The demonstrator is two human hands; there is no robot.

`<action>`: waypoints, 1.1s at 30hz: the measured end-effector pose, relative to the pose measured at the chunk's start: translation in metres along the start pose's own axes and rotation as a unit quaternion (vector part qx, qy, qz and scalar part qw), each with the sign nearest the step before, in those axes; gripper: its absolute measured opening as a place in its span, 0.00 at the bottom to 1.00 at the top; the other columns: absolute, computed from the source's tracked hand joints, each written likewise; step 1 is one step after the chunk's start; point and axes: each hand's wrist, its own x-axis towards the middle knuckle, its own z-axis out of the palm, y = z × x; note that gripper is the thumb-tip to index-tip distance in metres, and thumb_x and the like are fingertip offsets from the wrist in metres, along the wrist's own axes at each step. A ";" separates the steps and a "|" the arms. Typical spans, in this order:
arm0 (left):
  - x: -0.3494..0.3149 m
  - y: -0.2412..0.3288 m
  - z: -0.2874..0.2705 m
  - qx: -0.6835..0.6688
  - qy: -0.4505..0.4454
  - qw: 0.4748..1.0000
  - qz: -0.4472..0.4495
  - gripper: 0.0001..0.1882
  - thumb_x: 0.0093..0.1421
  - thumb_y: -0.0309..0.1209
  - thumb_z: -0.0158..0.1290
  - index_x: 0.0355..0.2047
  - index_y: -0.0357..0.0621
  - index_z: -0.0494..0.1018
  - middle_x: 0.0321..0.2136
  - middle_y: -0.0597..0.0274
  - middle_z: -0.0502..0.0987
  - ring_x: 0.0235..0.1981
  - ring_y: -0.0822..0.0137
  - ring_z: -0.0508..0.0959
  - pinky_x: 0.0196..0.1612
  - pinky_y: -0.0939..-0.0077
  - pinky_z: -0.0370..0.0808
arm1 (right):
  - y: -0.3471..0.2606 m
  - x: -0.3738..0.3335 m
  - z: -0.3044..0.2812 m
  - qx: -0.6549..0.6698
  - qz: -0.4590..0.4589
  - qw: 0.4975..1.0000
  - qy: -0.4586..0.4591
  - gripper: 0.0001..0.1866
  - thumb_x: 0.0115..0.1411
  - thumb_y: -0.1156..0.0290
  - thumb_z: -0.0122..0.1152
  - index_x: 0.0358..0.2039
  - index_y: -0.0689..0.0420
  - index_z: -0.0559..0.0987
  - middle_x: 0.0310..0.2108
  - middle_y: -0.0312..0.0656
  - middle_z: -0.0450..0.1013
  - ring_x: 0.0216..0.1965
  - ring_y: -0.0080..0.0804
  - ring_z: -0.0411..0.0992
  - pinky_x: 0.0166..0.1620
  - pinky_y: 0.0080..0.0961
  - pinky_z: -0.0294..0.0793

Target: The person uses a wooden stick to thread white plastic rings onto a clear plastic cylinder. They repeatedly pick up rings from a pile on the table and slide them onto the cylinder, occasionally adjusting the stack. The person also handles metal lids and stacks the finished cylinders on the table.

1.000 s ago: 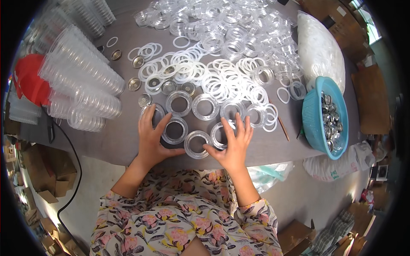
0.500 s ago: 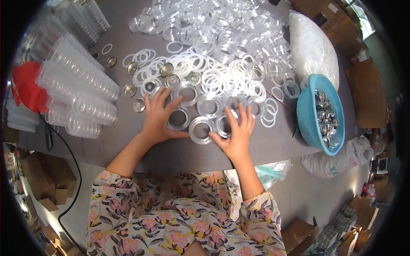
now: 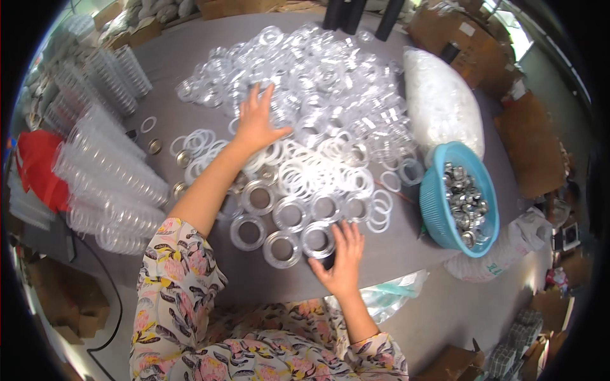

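Note:
My left hand reaches over the near edge of a big heap of clear plastic ring-shaped pieces, its fingers spread and nothing visibly held. My right hand is low over the table, thumb and fingers apart, beside a clear plastic ring at the front of a group. Several such rings lie flat in that group, including one at the front. Behind them spreads a pile of thin white gasket rings. A few silver metal caps lie among these, partly hidden by my left forearm.
Stacked clear plastic cups and a red object stand at the left. To the right are a blue basket of metal caps and a bulging white bag. Dark cylinders stand at the back; cardboard boxes lie beyond.
My left hand has left the clear rings and stretched forward to the heap. My right hand stays by the front rings. The view has shifted, showing more of the table's far side.

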 end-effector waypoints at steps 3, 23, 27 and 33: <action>0.014 -0.022 0.002 0.012 -0.039 0.998 0.037 0.36 0.40 0.31 0.61 0.52 0.45 0.60 0.46 0.49 0.65 0.50 0.49 0.64 0.52 0.57 0.61 | -0.001 0.002 0.001 0.012 -0.005 1.000 0.004 0.41 0.42 0.53 0.66 0.55 0.57 0.61 0.56 0.52 0.55 0.60 0.53 0.48 0.57 0.59 0.42; -0.149 -0.028 -0.121 -0.440 0.101 0.855 -0.255 0.23 0.51 0.25 0.51 0.49 0.36 0.62 0.45 0.56 0.69 0.45 0.68 0.70 0.49 0.76 0.66 | 0.002 -0.001 0.002 0.032 -0.028 0.995 0.087 0.34 0.45 0.59 0.64 0.52 0.59 0.65 0.54 0.52 0.58 0.58 0.54 0.51 0.58 0.52 0.46; -0.179 -0.004 -0.140 -0.422 0.088 0.873 -0.229 0.24 0.50 0.25 0.53 0.48 0.35 0.62 0.43 0.58 0.69 0.45 0.67 0.70 0.49 0.75 0.66 | -0.034 -0.001 0.013 0.176 -0.106 0.972 0.115 0.35 0.42 0.69 0.67 0.52 0.61 0.64 0.54 0.52 0.59 0.58 0.51 0.53 0.58 0.43 0.52; -0.201 0.074 -0.125 -0.286 0.074 0.939 -0.175 0.27 0.45 0.25 0.57 0.47 0.36 0.62 0.41 0.54 0.68 0.45 0.62 0.68 0.48 0.70 0.64 | -0.130 0.008 0.056 0.520 0.038 0.853 0.025 0.45 0.45 0.72 0.66 0.60 0.59 0.51 0.57 0.49 0.54 0.56 0.46 0.58 0.58 0.37 0.56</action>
